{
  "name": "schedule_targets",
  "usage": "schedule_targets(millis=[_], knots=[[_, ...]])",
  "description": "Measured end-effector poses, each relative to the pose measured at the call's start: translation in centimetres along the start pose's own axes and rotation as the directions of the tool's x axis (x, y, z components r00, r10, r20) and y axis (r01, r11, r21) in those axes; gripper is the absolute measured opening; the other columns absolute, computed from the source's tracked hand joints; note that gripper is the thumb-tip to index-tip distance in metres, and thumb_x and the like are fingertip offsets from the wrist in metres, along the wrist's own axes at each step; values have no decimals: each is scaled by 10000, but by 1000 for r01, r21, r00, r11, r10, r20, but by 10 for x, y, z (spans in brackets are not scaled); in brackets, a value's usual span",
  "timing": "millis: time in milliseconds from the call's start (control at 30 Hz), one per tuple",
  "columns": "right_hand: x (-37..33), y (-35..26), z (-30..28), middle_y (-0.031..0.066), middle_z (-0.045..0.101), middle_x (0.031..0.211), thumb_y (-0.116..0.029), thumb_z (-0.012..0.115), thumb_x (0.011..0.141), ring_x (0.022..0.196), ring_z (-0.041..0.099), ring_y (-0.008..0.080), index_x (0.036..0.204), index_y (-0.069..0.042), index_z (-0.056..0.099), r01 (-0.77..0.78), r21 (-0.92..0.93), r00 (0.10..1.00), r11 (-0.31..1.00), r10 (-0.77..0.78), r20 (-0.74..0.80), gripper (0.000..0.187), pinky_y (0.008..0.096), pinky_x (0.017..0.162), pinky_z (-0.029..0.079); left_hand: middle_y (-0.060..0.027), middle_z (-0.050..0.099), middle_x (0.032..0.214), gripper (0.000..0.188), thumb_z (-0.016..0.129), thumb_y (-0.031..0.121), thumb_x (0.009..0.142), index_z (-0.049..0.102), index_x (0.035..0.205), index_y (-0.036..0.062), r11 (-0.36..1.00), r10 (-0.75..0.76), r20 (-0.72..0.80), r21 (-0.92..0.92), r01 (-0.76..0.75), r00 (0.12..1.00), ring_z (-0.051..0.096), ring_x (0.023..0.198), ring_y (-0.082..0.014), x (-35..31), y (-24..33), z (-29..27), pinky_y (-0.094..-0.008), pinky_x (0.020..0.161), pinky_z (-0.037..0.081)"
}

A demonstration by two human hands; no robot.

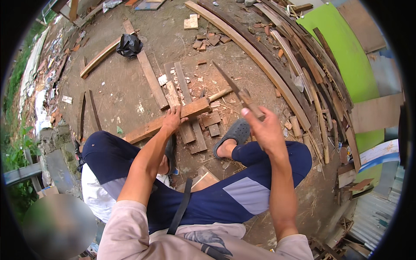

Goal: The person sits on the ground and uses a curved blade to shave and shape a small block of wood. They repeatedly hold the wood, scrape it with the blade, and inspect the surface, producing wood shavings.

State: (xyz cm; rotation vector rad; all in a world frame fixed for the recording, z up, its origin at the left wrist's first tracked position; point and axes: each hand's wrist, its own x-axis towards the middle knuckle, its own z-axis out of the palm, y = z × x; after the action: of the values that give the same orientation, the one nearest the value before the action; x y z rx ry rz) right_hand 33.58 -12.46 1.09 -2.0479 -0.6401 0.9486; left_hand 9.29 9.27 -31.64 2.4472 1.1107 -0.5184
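My left hand (173,119) lies with spread fingers on top of a thick wooden beam (151,128), touching it near its middle. The beam rests slantwise across several short planks (186,131) on the ground. In my right hand (268,130), closed round a wooden handle, is a handsaw (226,77) with a long, dark, tapering blade. The saw is raised to the right of the beam, apart from it, its tip pointing away from me; its teeth do not show. A light round wooden stick (220,94) lies against the beam's right end.
Wood chips (213,40) and offcuts litter the dirt ground. A black plastic bag (129,45) lies on boards at the far left. Long timbers (255,56) and a pile of poles (318,82) run along the right, beside a green panel (342,47). My feet flank the planks.
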Motion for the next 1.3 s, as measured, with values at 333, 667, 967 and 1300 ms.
schedule_targets(millis=[333, 667, 967, 1300], knots=[[-27, -9, -22, 239, 647, 666, -343, 693, 942, 650, 688, 400, 940, 45, 633, 97, -132, 995, 986, -97, 10, 392, 461, 660, 521, -330, 463, 1462, 894, 401, 656, 1020, 162, 1619, 37, 995, -9, 249, 98, -16, 968, 517, 1315, -474, -16, 32, -43, -497, 1069, 470], [-35, -19, -28, 274, 621, 677, -277, 692, 952, 692, 657, 469, 903, 41, 583, 196, -154, 980, 968, -197, 12, 340, 513, 650, 496, -362, 471, 1443, 897, 388, 649, 1026, 158, 1612, 9, 989, -129, 173, -51, 139, 976, 542, 1282, -500, -11, 36, -33, -512, 1069, 465], [-31, -23, -14, 284, 635, 718, -292, 700, 947, 696, 662, 445, 932, 56, 613, 170, -261, 985, 950, -153, 84, 358, 484, 657, 506, -327, 450, 1481, 870, 438, 621, 1024, 157, 1618, 49, 975, -179, 191, -99, 200, 965, 536, 1293, -498, -11, 48, -28, -530, 1082, 472], [-7, -14, 10, 322, 657, 759, -309, 710, 925, 792, 687, 492, 960, 76, 649, 243, -373, 967, 895, -256, 15, 392, 507, 700, 532, -234, 476, 1451, 824, 647, 437, 939, 312, 1527, -33, 981, -156, -97, -128, 143, 983, 488, 1337, -394, -50, 53, -11, -491, 1048, 500]])
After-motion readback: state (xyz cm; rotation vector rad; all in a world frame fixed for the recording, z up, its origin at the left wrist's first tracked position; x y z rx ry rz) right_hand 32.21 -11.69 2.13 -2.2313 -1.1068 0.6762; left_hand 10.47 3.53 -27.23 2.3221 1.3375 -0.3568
